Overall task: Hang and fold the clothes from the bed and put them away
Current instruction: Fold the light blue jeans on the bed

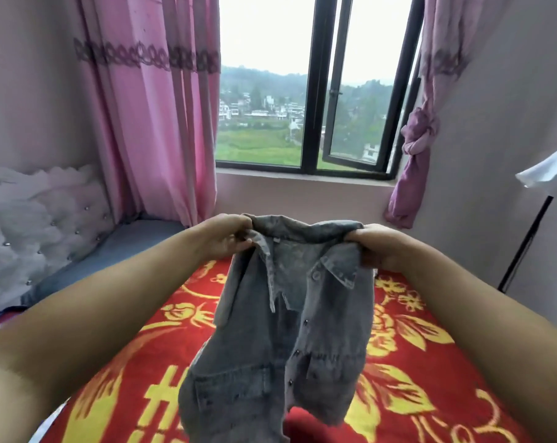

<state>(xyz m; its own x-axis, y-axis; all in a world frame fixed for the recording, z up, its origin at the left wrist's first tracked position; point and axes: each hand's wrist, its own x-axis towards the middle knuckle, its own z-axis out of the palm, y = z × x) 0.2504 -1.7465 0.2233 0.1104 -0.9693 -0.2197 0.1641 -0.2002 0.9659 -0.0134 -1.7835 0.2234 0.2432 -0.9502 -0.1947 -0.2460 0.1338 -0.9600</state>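
A grey denim shirt (290,321) hangs in the air above the bed (414,362), held up at shoulder level by both hands, with its front facing the person and its collar at the top. The left hand (226,238) grips the shirt's top edge beside the collar, fingers curled over the cloth and thumb closing against them. The right hand (376,247) grips the opposite shoulder the same way, fingers folded round a bunch of fabric; the fingertips themselves are hidden in the cloth. The placket is open at the neck and snapped lower down, and the body drapes in loose vertical folds, with the hem reaching toward the red and yellow blanket (430,394); whether the hem touches it cannot be told. Judged from the drape, the shirt is soft but of moderate weight, thicker than ordinary shirting, not slippery and not fragile; it will hold a crease reasonably and will not slide out of a firm pinch. The sound places to take hold are the two shoulder seams, as now, since the collar and yoke are the stiffest parts. For hanging, a hanger would enter at the open neck; none is visible. A pink curtain (162,123) and a window (306,91) stand beyond the bed.
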